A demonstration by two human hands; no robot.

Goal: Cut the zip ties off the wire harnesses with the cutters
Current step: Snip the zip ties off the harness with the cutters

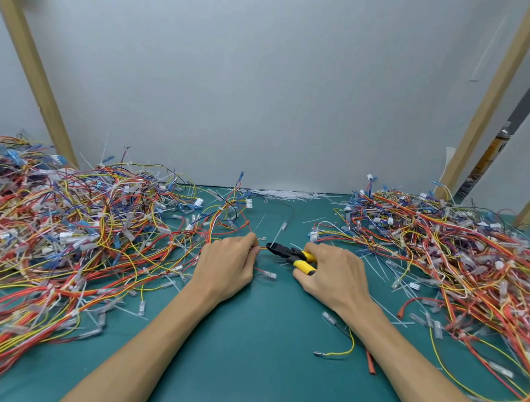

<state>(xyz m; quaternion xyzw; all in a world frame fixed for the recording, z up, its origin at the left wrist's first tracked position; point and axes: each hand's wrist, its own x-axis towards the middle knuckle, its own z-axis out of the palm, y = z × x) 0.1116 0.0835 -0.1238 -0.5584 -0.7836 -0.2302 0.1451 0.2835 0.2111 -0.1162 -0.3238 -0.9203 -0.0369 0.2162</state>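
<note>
My left hand grips a wire harness of red, yellow and orange wires at the middle of the green mat. My right hand holds the cutters, black-headed with yellow handles. The black jaws point left and meet the wires just beyond my left fingertips. A white zip tie sticks up and away from that spot. The exact place where the jaws bite is too small to make out.
A big tangle of harnesses covers the left of the mat and another pile the right. Cut white zip ties lie along the back wall. Loose wires and a red wire piece lie near my right forearm. Wooden posts stand at both sides.
</note>
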